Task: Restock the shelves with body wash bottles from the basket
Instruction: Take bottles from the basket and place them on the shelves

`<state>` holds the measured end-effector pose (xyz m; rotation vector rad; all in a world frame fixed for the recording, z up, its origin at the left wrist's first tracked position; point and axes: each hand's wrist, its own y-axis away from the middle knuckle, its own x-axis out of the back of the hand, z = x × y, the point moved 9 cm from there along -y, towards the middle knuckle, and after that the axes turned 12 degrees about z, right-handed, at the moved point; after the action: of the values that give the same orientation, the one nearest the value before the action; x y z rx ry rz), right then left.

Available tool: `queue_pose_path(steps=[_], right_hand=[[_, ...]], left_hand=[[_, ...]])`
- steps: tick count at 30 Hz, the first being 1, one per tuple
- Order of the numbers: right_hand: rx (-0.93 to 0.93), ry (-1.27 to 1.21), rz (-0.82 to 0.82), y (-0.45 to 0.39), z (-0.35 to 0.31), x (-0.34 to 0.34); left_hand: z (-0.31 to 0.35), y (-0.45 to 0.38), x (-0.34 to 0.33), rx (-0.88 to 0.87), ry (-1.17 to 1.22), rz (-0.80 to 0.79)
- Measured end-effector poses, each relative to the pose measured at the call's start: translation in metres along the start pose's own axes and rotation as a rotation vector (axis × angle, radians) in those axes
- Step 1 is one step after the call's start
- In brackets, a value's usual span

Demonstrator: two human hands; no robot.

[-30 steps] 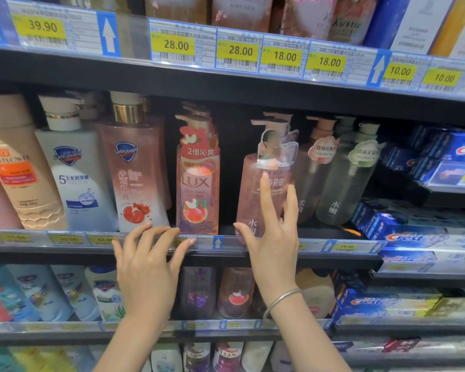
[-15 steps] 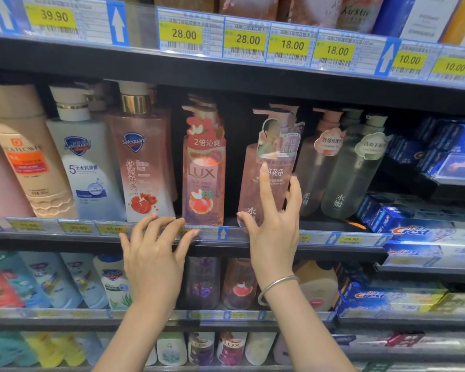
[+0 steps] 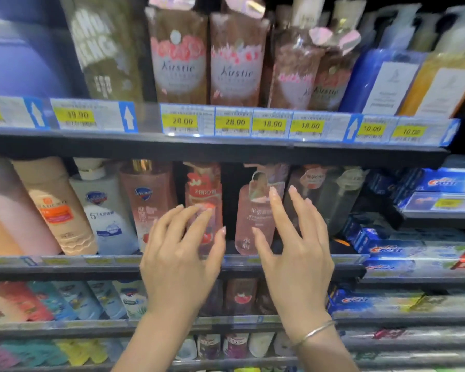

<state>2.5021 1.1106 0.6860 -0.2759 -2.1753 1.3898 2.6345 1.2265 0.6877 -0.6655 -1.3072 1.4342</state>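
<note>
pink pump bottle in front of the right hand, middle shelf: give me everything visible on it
The pink pump bottle is translucent, plastic-looking, filled with pink liquid, with a pump head and a printed card tag hung at its neck. Chinese characters run down its front. It stands upright at the front edge of the middle shelf, a dark gap on its left, clear bottles on its right. The right hand, fingers spread, overlaps its right side; blur hides whether they touch.
</note>
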Motion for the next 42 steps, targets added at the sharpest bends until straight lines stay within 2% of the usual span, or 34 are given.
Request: queue_pose_path(steps=[6,11,23,28,34,39,42], right_hand=[[-0.072,0.135,-0.018,-0.042,0.018,0.059],[-0.183,0.253,0.081,-0.052,0.050,0.117],[-0.468,0.809,0.306,0.004,0.147,0.324],[-0.545,1.047,0.432,0.034,0.183,0.433],[-0.629,1.348,0.553,0.070,0.204,0.575],[-0.677,1.571,0.660,0.104,0.190,0.667],[-0.720,1.666,0.715,0.122,0.182,0.704]], left_hand=[[0.073,-0.044,-0.014,-0.040,0.157,-0.159],[0.139,-0.050,-0.026,-0.133,0.353,-0.202],[0.369,0.024,-0.014,-0.327,0.979,-0.428],[0.496,0.064,0.021,-0.398,1.242,-0.493],[0.643,0.115,0.099,-0.486,1.530,-0.546],[0.722,0.151,0.182,-0.519,1.816,-0.567],[0.760,0.171,0.223,-0.572,1.908,-0.628]])
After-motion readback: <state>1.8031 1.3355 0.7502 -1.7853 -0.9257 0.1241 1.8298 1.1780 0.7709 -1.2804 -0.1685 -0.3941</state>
